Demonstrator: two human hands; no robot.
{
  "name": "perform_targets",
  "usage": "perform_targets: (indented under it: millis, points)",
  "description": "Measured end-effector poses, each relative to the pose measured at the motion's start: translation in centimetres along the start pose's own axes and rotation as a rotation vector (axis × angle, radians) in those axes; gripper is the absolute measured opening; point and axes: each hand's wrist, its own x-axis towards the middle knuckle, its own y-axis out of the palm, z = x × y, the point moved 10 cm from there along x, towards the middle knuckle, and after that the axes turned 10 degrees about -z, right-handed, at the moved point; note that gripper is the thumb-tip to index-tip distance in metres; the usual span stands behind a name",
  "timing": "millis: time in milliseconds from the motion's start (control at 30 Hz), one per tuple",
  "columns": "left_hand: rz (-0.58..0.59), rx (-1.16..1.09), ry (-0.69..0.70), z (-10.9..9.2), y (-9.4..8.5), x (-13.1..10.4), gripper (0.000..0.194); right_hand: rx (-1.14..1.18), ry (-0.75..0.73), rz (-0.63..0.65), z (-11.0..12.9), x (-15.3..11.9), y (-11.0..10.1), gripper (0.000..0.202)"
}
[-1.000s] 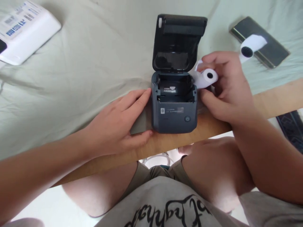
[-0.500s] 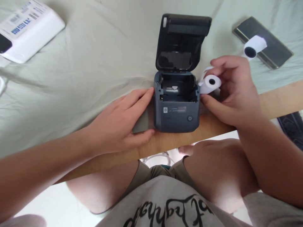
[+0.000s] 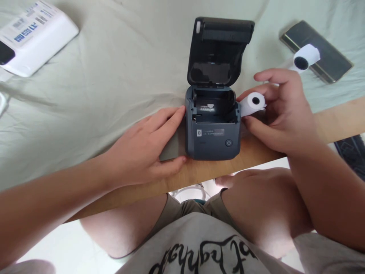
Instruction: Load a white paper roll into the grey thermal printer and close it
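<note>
A small dark blue-grey thermal printer (image 3: 212, 140) stands at the bed's wooden edge with its black lid (image 3: 219, 49) swung up. Its paper bay holds no roll. My left hand (image 3: 145, 142) lies stretched out, with index fingertip and thumb against the printer's left side. My right hand (image 3: 281, 110) holds a small white paper roll (image 3: 251, 103) between thumb and fingers, beside the printer's right wall. The roll's dark core hole faces up toward me. Part of the roll is hidden behind my fingers.
A second white paper roll (image 3: 310, 55) with a wider core leans on a dark phone (image 3: 327, 57) at the upper right. A white device with a label (image 3: 48, 42) sits at the upper left. The wooden edge (image 3: 182, 175) runs along my lap.
My right fingers have shifted around the paper roll, turning it slightly; the loose paper flap behind it no longer shows. My left hand and the printer stay in place.
</note>
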Motion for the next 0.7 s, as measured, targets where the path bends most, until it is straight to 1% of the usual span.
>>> perform_targets:
  millis: [100, 200, 333, 367, 400, 500, 533, 567, 600, 700]
  points:
    - [0.036, -0.018, -0.012, -0.1, 0.1, 0.1, 0.09, -0.055, -0.001, 0.021, 0.4, -0.1, -0.2, 0.081]
    - [0.064, 0.003, -0.044, -0.3, -0.1, 0.2, 0.088, -0.133, 0.022, -0.01, 0.2, -0.1, -0.7, 0.071]
    - [0.082, 0.01, -0.093, -0.4, -0.2, 0.2, 0.086, -0.138, 0.072, -0.048, 0.4, 0.5, -1.0, 0.068]
    - [0.076, 0.009, -0.099, -0.3, -0.2, 0.1, 0.086, -0.125, 0.086, -0.097, 0.8, 0.8, -1.4, 0.066]
    - [0.068, 0.009, -0.099, -0.1, -0.2, 0.1, 0.087, -0.11, 0.108, -0.171, 1.3, 1.2, -2.1, 0.062]
    - [0.026, -0.001, -0.051, 0.1, -0.2, 0.0, 0.088, -0.138, 0.244, -0.464, 3.0, 1.7, -4.3, 0.045]
    - [0.017, -0.009, -0.032, 0.1, -0.1, 0.0, 0.088, -0.168, 0.266, -0.518, 3.8, 1.9, -4.5, 0.039]
    - [0.011, -0.018, -0.014, 0.1, -0.1, -0.1, 0.089, -0.19, 0.266, -0.524, 4.6, 2.3, -4.2, 0.034]
    - [0.008, -0.024, 0.001, 0.1, -0.1, -0.1, 0.09, -0.199, 0.229, -0.489, 5.4, 2.9, -3.4, 0.03]
    - [0.001, -0.025, 0.009, 0.2, -0.2, -0.1, 0.092, -0.166, -0.042, -0.313, 8.1, 4.7, -0.4, 0.016]
